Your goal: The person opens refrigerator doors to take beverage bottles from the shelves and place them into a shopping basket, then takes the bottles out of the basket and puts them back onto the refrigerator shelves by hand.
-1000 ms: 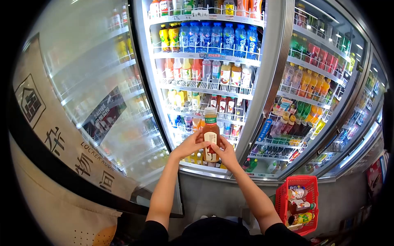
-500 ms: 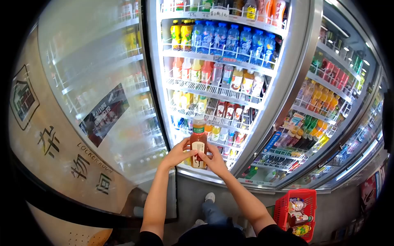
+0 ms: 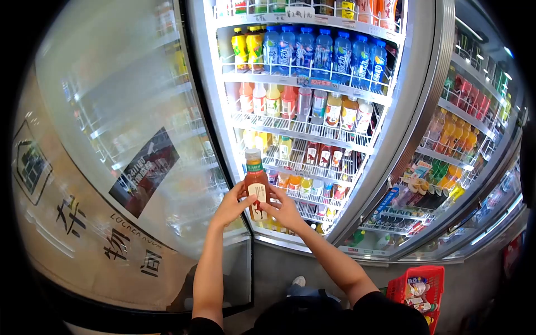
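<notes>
1. A person's two bare hands hold up a bottle of reddish-brown drink [image 3: 254, 181] in front of an open, brightly lit fridge [image 3: 413, 89].
2. The left hand [image 3: 228, 206] wraps the bottle's left side, its thumb lying across the front. The right hand [image 3: 285, 211] supports the right side, its thumb also on the front. The grip of both hands is clamped on the bottle, at about its lower half.
3. The bottle stands nearly upright in the air, tilted slightly. It has a pale cap [image 3: 253, 153], a green band [image 3: 254, 167] around its upper part and a cream label [image 3: 257, 194] turned toward the viewer.
4. Behind it are wire shelves of drinks. Near the top, a row of blue bottles [image 3: 324, 54] stands beside yellow bottles [image 3: 239, 50]; mixed colours fill the levels below.
5. On the left is a glass door [image 3: 125, 95], swung open, with a dark poster [image 3: 146, 172]. The words "LOCKER ROOM" [image 3: 135, 230] show lower down; whether on or behind the glass, I cannot tell.
6. On the right, another fridge [image 3: 445, 158] holds more drinks behind glass.
7. At lower right, a red basket [image 3: 397, 289] contains several bottles, partly hidden by a black sleeve [image 3: 385, 312]. A light shoe [image 3: 300, 281] rests on the grey floor [image 3: 273, 265].
</notes>
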Demonstrator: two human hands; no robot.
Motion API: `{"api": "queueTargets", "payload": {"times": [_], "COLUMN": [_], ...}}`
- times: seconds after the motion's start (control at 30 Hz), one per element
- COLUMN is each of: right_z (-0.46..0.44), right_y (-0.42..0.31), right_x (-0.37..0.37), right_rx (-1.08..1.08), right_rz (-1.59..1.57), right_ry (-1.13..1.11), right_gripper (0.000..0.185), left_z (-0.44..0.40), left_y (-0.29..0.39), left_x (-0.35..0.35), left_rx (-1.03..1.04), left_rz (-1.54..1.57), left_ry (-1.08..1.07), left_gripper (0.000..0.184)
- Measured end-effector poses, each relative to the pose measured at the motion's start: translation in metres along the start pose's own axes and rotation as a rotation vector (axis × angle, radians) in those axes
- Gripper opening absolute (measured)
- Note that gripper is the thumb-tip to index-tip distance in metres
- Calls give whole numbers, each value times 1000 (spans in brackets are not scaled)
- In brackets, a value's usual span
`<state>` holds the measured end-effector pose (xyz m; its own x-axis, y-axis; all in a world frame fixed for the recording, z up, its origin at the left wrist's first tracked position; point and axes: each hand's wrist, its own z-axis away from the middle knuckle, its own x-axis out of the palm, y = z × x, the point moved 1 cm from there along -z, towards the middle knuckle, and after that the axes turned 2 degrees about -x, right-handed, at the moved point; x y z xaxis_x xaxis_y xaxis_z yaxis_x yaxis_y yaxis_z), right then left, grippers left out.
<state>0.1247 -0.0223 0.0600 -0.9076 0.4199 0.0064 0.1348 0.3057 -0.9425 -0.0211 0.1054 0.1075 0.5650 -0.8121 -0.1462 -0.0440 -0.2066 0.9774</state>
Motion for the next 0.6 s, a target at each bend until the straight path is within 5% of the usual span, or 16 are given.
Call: {"api": "queueTargets", "payload": {"times": [0.6], "right_z": [-46], "right_y": [58], "right_x": [-92], "right_rx": [132], "right_rz": [72], "right_ry": [95], "right_gripper": [67], "left_z": [-116], "left_y": [-61], "left_x": [54], "left_rx": [-94], "left_rz": [60], "left_ry": [-164], "left_gripper": [68]}}
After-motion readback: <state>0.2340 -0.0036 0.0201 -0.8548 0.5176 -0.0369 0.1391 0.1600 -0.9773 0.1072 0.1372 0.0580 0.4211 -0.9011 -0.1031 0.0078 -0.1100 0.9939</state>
